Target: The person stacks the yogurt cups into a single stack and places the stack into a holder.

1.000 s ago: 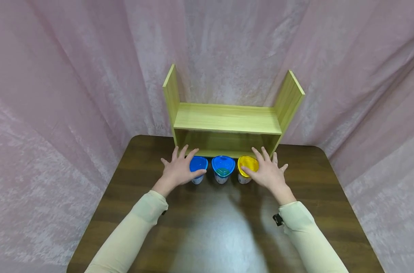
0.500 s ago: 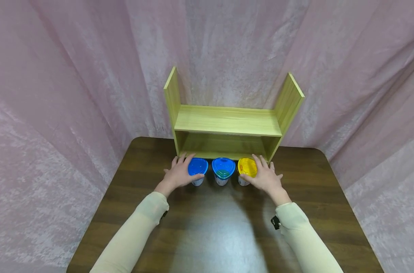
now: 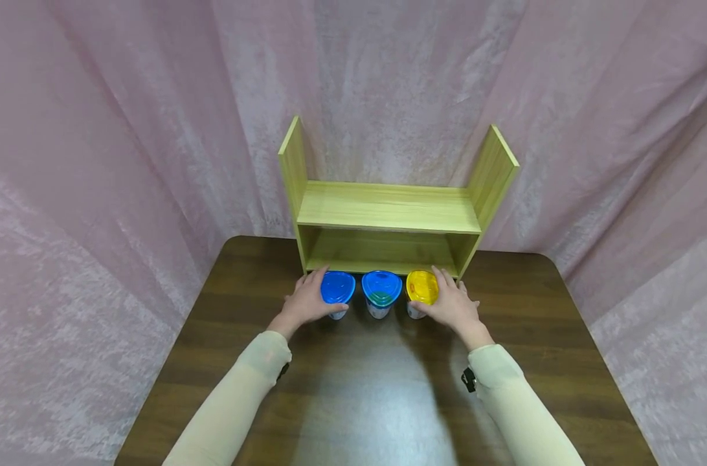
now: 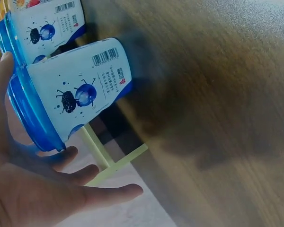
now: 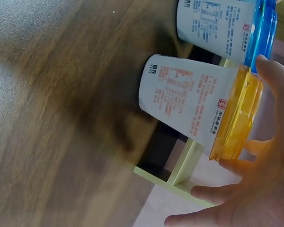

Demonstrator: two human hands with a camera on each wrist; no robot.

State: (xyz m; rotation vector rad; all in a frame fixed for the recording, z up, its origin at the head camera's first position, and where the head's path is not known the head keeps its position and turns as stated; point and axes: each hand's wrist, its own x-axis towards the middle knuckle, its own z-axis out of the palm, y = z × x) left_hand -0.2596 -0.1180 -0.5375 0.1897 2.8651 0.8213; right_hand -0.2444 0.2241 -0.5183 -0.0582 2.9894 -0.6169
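Note:
Three white printed cups stand in a row on the table before the shelf. My left hand (image 3: 308, 301) spans the lid of the left blue-lidded cup (image 4: 83, 87), thumb on the near edge and fingers at the far side, pinching it. Likewise my right hand (image 3: 454, 306) holds the yellow-lidded cup (image 5: 189, 101) by its lid, thumb on one edge and fingers on the opposite one. Between them is the middle blue-lidded cup (image 3: 381, 290), touched by neither hand as far as the head view shows. The outer fingers of both hands are spread away from the lids.
A pale wooden two-level shelf (image 3: 388, 208) with tall side panels stands right behind the cups. The brown wooden table (image 3: 377, 388) extends toward me and to both sides. Pink curtains (image 3: 400, 84) hang behind and around it.
Both hands have lowered and closed in around the lids of the outer cups, the right hand shifting slightly left. The cups have stayed in place on the table.

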